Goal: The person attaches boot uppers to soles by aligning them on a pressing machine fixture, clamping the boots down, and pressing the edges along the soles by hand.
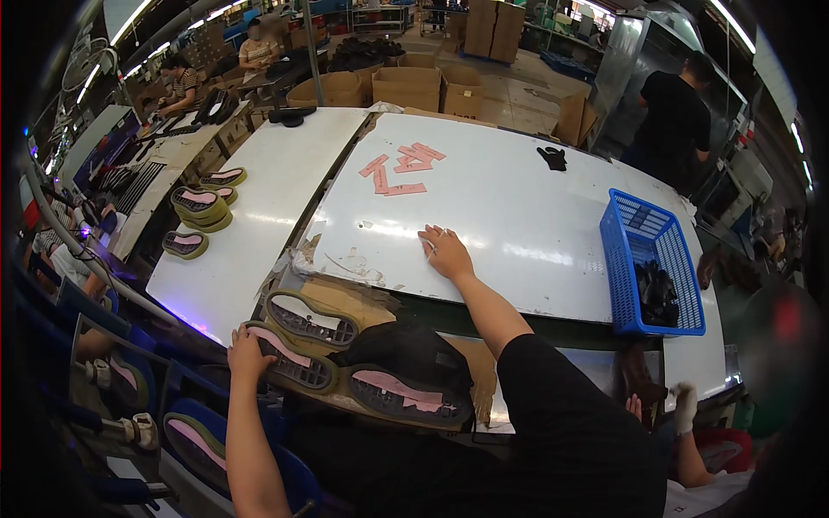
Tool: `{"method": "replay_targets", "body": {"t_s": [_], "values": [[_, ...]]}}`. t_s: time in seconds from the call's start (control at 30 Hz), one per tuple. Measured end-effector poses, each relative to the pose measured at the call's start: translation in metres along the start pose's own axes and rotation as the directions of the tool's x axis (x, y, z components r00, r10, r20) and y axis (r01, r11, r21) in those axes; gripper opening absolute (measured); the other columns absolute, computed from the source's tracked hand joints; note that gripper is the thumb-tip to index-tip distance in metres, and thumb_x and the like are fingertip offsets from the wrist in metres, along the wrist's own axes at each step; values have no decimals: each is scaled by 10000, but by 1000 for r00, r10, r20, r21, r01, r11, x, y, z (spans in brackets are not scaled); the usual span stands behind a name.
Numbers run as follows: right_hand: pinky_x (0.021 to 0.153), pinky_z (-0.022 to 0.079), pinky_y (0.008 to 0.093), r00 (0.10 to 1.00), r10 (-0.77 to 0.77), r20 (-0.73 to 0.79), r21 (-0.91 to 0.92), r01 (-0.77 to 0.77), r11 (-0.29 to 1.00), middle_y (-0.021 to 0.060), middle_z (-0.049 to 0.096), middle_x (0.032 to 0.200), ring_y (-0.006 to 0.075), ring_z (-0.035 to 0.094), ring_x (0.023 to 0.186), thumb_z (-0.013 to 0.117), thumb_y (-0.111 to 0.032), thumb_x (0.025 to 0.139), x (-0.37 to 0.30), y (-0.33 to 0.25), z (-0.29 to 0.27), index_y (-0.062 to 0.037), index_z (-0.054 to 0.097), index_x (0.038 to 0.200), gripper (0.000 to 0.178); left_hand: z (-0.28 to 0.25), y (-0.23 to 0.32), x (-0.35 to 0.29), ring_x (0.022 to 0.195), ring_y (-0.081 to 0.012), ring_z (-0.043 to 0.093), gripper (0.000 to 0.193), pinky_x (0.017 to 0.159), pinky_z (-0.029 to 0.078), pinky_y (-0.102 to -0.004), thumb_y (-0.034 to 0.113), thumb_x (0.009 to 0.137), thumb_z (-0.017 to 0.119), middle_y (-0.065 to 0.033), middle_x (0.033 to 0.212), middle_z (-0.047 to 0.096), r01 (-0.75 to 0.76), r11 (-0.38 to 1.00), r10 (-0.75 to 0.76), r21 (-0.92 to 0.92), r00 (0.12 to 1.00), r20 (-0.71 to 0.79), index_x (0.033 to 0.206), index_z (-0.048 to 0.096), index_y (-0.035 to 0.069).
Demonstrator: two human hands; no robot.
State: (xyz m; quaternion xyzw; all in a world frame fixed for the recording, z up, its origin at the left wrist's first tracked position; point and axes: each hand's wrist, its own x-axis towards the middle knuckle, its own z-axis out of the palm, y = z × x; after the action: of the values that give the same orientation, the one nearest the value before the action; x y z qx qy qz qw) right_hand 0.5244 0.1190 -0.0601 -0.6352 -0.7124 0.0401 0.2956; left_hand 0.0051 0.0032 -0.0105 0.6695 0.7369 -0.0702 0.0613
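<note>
Grasping the left end of an olive-edged sole (pixel 292 358), the left hand (pixel 249 354) has its thumb over the rim; the sole's long axis slants from it down to the right. Fingers extended, the right hand (pixel 446 252) rests unclenched on the white table (pixel 509 198), nearer the pink strips (pixel 414 167), which lie beyond it and leftward. Black cloth (pixel 401 345) bulges between sole and right forearm; a blue basket (pixel 617 268) stands well rightward.
</note>
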Motion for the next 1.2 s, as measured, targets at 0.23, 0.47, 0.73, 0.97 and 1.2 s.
{"method": "replay_targets", "body": {"t_s": [0.23,0.47,0.73,0.97,1.2], "values": [[1207,343,445,1000,-4,7,10,4,1000,97,598,1467,277,504,1407,551,-230,1015,0,1,3,-163,657,1332,341,-1,-2,-2,1494,-384,363,829,1119,450,-551,320,671,943,-167,1623,384,-7,1000,7,-7,1000,13,1376,595,57],[1208,342,453,1000,-10,6,15,9,1000,104,596,1465,281,503,1404,544,-226,1014,-2,7,2,-159,653,1335,345,-1,1,0,1482,-394,376,765,1123,463,-499,312,675,941,-180,1620,381,-32,999,33,-9,999,17,1316,633,30],[1202,349,457,999,-36,6,-6,36,999,111,596,1466,284,515,1390,558,-222,1003,2,-4,3,-143,672,1315,342,17,-27,10,1481,-412,364,721,1130,462,-487,234,679,924,-176,1641,341,-17,996,20,-92,999,31,1293,625,2],[1217,335,445,1000,-2,4,13,2,1000,107,595,1467,278,501,1402,548,-233,1018,-3,1,-3,-143,670,1313,331,7,-8,6,1480,-436,354,718,1132,454,-490,202,671,926,-219,1640,325,-29,991,33,-134,999,33,1272,609,-32],[1207,339,446,1000,-22,-21,16,22,1000,107,599,1457,275,512,1384,545,-222,1005,-1,4,-1,-122,674,1292,330,8,-8,7,1489,-442,339,766,1154,433,-479,194,652,940,-230,1641,317,-27,992,32,-127,999,38,1293,595,-43]]}}
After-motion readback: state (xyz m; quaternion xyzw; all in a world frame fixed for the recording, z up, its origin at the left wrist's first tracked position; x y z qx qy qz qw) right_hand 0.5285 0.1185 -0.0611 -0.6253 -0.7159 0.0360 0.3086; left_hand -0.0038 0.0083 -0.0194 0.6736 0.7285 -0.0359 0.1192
